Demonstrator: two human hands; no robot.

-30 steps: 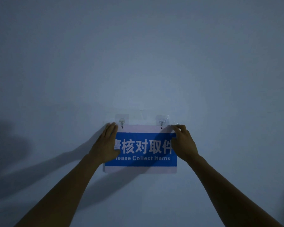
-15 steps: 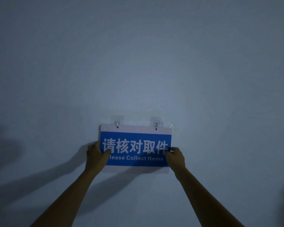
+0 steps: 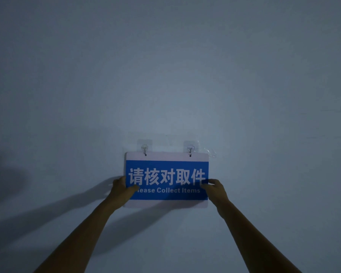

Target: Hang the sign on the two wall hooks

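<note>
A blue and white sign (image 3: 166, 168) with white characters and the words "Please Collect Items" lies flat against the wall. Its two top holes sit on two clear adhesive hooks, the left hook (image 3: 144, 148) and the right hook (image 3: 190, 149). My left hand (image 3: 121, 187) grips the sign's left edge, thumb over the blue face. My right hand (image 3: 215, 187) pinches the right edge at the same height. The sign looks level.
A plain pale wall (image 3: 165, 75) fills the view in dim light. A scrap of clear film (image 3: 211, 152) sticks to the wall just right of the right hook. Shadows of my arms fall to the lower left.
Both hands have slid down from the sign's top corners to its side edges at mid height. The sign now hangs lower on the hooks, its whole text uncovered.
</note>
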